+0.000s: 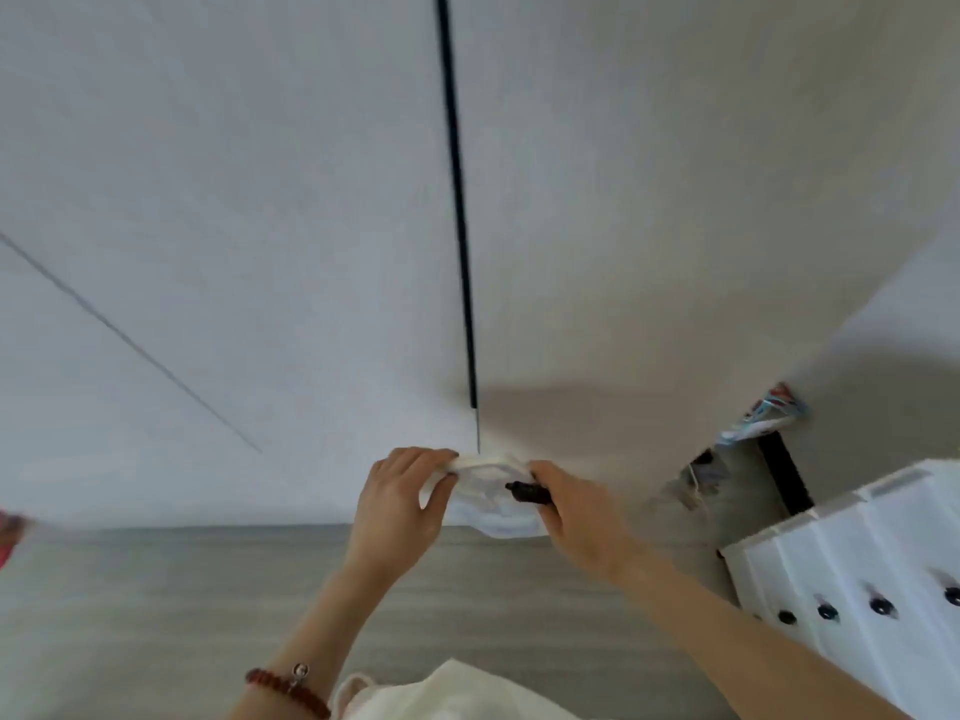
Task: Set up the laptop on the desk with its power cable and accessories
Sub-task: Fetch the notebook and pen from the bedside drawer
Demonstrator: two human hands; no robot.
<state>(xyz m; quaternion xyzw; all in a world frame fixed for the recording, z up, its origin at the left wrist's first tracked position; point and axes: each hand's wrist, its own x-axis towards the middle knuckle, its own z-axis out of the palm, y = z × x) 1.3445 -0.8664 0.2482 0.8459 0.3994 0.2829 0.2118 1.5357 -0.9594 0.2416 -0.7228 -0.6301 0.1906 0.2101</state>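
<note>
Soft daylight, motion blur, wide-angle warp

Domestic room: pale panelled wall [234, 200], grey wood-grain floor [156, 615], white drawer unit [857, 563] near right.

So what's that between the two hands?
In the head view, a white crumpled pouch spans between the left hand and right hand, plus a small black plug.

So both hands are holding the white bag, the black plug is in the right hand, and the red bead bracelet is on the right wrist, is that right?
Not quite. In the head view the bracelet is on the left wrist, not the right. The rest holds: the left hand and right hand both hold the white bag, and the black plug is in the right hand.
</note>
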